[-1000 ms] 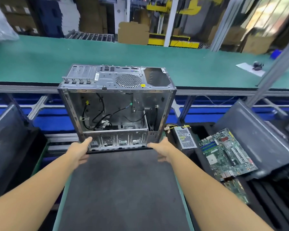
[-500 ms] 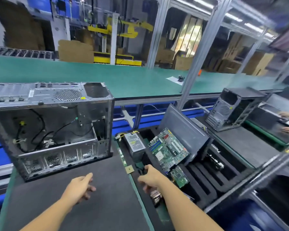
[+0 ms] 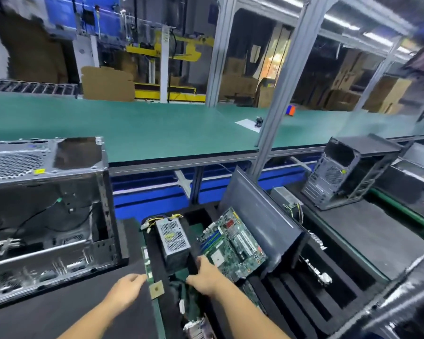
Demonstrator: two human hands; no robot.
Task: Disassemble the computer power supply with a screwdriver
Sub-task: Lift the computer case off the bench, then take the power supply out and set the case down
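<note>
Supply sits by the left edge of the tray, long axis running away from the person, right hand just beside its near end, fingers spread and perhaps touching it, left hand farther off at the mat edge, loosely open, holding nothing.

Hovering right hand just beside power supply and motherboard, holding left hand loose over black mat
</note>
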